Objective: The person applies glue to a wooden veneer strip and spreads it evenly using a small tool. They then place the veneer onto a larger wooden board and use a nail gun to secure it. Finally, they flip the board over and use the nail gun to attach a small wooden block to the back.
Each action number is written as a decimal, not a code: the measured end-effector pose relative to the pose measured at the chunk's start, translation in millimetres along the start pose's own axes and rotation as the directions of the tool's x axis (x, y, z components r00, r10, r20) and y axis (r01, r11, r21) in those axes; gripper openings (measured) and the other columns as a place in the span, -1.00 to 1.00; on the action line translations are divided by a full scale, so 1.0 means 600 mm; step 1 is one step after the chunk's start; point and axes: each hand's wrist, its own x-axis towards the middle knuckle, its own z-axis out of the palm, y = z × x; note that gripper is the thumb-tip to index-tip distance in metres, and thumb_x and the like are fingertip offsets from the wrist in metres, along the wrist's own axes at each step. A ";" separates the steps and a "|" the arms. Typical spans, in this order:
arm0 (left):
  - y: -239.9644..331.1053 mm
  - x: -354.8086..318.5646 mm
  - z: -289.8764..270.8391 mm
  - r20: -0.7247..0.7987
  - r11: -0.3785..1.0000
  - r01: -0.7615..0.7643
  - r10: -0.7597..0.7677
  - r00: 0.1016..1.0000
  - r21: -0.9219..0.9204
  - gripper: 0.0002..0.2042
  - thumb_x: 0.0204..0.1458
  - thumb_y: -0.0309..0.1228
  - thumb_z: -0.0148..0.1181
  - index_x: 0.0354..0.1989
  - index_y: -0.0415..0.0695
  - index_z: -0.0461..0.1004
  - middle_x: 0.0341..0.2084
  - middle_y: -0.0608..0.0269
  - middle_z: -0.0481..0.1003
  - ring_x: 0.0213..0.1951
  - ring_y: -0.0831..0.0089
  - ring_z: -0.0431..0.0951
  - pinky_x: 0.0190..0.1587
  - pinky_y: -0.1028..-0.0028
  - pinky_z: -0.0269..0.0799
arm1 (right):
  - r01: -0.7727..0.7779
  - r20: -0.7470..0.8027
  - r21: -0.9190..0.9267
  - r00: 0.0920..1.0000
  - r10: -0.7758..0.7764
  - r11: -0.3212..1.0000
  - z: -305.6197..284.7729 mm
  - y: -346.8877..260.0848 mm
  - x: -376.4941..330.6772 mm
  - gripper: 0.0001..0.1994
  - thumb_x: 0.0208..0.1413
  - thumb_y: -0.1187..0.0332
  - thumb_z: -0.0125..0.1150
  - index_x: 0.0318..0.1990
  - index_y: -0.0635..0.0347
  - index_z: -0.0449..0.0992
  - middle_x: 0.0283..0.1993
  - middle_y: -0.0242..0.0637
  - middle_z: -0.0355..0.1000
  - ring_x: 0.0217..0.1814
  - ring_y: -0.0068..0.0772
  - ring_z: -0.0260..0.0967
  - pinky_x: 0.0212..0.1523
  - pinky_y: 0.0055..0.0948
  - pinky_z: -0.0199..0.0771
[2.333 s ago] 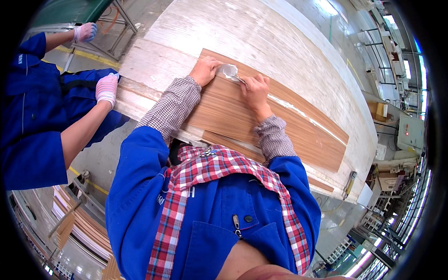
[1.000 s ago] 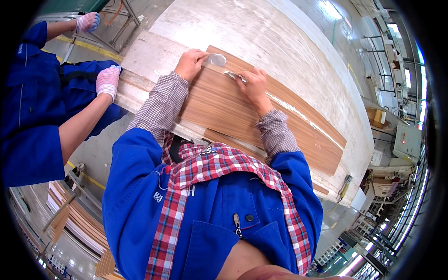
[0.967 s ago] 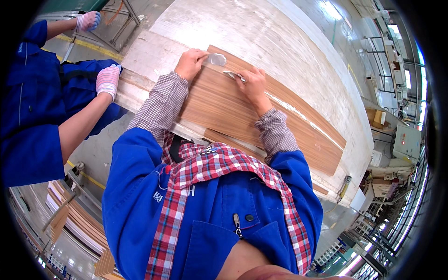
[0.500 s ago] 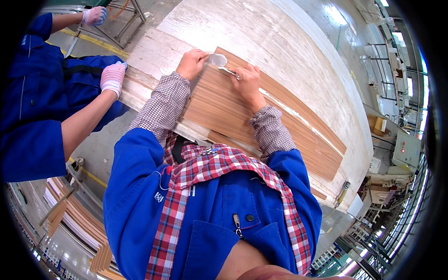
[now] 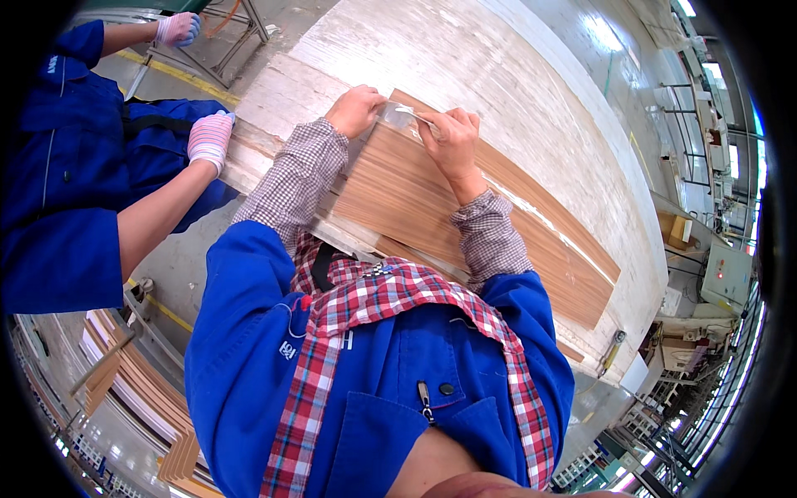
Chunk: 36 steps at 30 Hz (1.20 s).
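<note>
Left hand [image 5: 355, 114]: grip pinching the near edge of a thin grey plate [image 5: 392, 117], which bears white paste [image 5: 405, 109] and lies over the board's far left corner; contact with the board cannot be told.

Right hand [image 5: 453, 145]: grip closed around a slim, narrow-bladed tool [image 5: 422, 118], its tip at the plate's paste-bearing side; touching or just clear, cannot tell.

Wood-grain board [image 5: 398, 170]: one, brown, long, flat on the table [image 5: 465, 66], beneath both hands; a white paste line [image 5: 535, 212] runs lengthwise toward its right end.

Narrow wood strip [image 5: 398, 249]: beside the board's near edge, partly hidden.

Yellow tool [image 5: 612, 354]: at the table's right end, kind unclear.

Co-worker's gloved hand [image 5: 210, 139]: at the table's left edge.
</note>
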 end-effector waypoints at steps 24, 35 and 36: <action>-0.013 0.030 0.007 0.127 0.984 -0.178 0.178 0.976 -0.009 -0.88 -0.24 -0.58 0.07 -0.47 -0.15 0.46 -0.49 0.12 0.40 -0.30 0.13 0.39 -0.24 0.29 0.34 | 0.088 0.039 -0.077 0.996 -0.085 0.993 -0.013 0.002 0.004 -0.79 -0.35 0.43 0.29 -0.43 -0.01 0.51 -0.53 -0.45 0.41 -0.43 -0.36 0.28 -0.31 -0.33 0.16; -0.017 0.017 0.002 0.067 0.989 -0.120 0.126 0.990 -0.087 -0.89 -0.25 -0.63 0.06 -0.49 -0.22 0.46 -0.52 0.15 0.44 -0.33 0.19 0.43 -0.27 0.36 0.37 | 0.106 0.083 -0.114 0.992 -0.097 0.988 0.014 0.025 -0.026 -0.81 -0.31 0.37 0.31 -0.42 -0.06 0.52 -0.56 -0.50 0.39 -0.42 -0.42 0.27 -0.30 -0.36 0.15; 0.001 0.020 -0.004 0.086 0.988 -0.130 0.137 0.987 -0.078 -0.90 -0.19 -0.63 0.07 -0.46 -0.24 0.47 -0.50 0.14 0.44 -0.32 0.20 0.43 -0.26 0.37 0.38 | 0.083 0.091 -0.106 0.993 -0.074 0.991 0.005 0.025 -0.036 -0.81 -0.30 0.37 0.31 -0.42 -0.06 0.51 -0.56 -0.50 0.39 -0.41 -0.42 0.27 -0.30 -0.36 0.15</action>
